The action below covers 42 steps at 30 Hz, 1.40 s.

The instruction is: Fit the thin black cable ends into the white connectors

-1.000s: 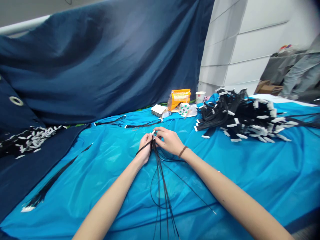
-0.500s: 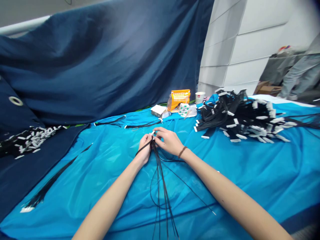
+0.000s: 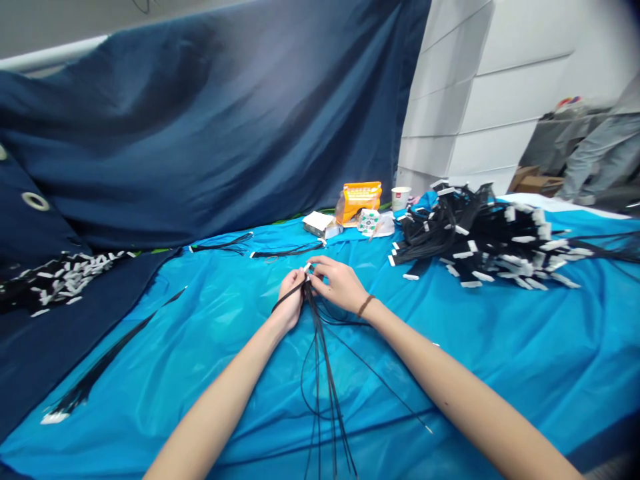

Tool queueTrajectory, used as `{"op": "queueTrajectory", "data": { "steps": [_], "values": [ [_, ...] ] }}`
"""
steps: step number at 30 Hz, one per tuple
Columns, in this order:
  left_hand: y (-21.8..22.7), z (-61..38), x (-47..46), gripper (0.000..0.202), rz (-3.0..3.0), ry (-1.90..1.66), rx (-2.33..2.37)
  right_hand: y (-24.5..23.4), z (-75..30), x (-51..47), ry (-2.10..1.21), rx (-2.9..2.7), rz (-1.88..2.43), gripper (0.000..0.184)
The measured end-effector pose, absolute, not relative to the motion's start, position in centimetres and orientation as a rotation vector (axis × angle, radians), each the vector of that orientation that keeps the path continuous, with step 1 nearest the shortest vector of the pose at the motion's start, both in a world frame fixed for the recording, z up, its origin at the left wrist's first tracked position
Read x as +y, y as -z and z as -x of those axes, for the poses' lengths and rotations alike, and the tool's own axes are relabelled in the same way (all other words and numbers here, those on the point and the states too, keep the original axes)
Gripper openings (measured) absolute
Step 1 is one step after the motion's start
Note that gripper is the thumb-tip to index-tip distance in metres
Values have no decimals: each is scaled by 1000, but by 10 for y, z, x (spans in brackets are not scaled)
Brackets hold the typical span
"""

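Your left hand is curled firmly, its fingers wrapped around the gathered top of a bunch of black wires, with the thumb lying up beside a white connector that pokes out above the fist. Your right hand meets it from three o'clock: thumb and forefinger are drawn almost together and pinch at the connector's near side, the other fingers bent loosely behind them. Whether a single wire is also caught between those tips is too small to tell. The two hands are nearly touching, just above the middle of the blue-covered surface. From your grip the wires hang and fan toward six o'clock, one making a loose loop, while a thin one strays off between four and five o'clock; another strand crosses the left hand toward eight. Around your hands, a large heap of black cables with white ends lies near three o'clock, and a second white-ended pile sits at nine, on dark cloth. A separate black bundle stretches out between eight and nine o'clock. Beyond your fingers, a small box stands between twelve and one, an orange bag between one and two, and a paper cup at two.
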State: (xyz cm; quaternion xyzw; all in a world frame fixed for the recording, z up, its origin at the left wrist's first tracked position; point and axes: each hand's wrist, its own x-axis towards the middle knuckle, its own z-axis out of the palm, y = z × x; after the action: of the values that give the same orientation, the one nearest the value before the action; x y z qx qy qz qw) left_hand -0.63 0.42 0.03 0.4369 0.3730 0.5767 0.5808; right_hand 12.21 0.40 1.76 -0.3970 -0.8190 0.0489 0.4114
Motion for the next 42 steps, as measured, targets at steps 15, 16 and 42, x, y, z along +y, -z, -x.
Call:
{"op": "queueTrajectory", "data": {
  "steps": [15,16,42],
  "values": [
    [3,7,6,34,-1029,-1353,862,-16,-122,6,-131,-2052,988,19],
    [3,7,6,33,-1027,-1354,861,-16,-122,6,-130,-2052,991,18],
    [2,7,7,34,-988,-1352,882,-16,-122,7,-133,-2047,980,20]
  ]
}}
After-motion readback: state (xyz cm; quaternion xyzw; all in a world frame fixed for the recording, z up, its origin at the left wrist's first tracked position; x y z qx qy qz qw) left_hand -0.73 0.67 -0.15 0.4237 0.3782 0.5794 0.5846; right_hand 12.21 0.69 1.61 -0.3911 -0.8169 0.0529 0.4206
